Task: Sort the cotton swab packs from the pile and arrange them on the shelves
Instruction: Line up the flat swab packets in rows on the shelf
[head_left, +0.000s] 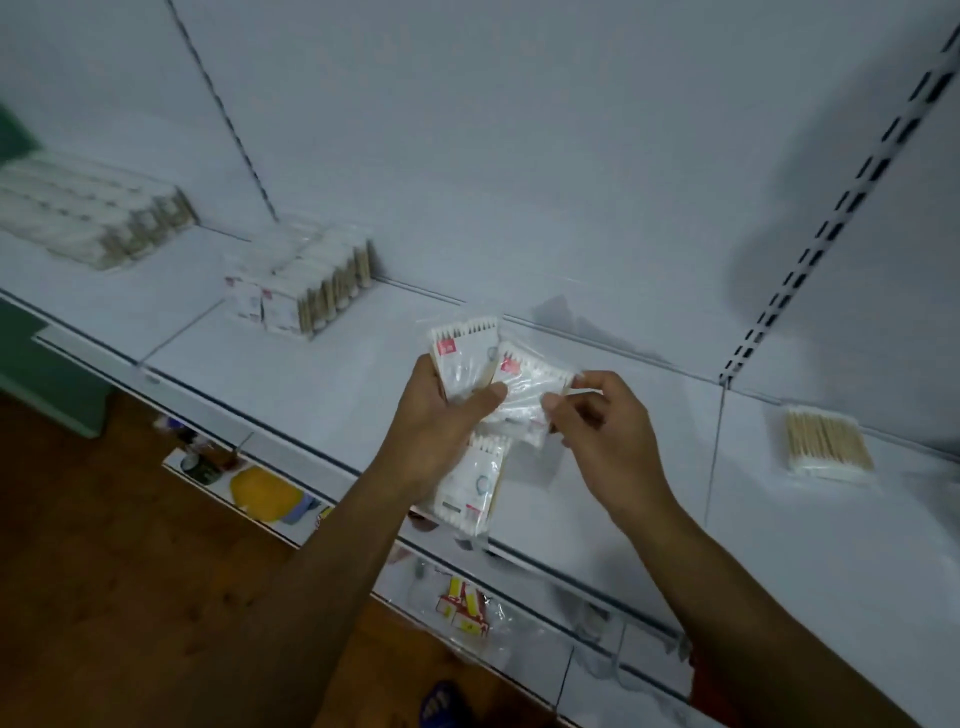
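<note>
Over the white shelf (332, 374), the left hand (441, 415) grips a fanned stack of cotton swab packs (465, 358) while the right hand (605, 436) pinches one pack (524, 389), apparently separating it for placement.

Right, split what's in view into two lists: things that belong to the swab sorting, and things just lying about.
Part of the job:
- packs in the left hand
- pack pinched by the right hand
- stacked packs on the shelf
- blurred stack far left
- lone bare-stick pack

Lying about:
- yellow item on the lower shelf
- red-and-yellow packets
</note>
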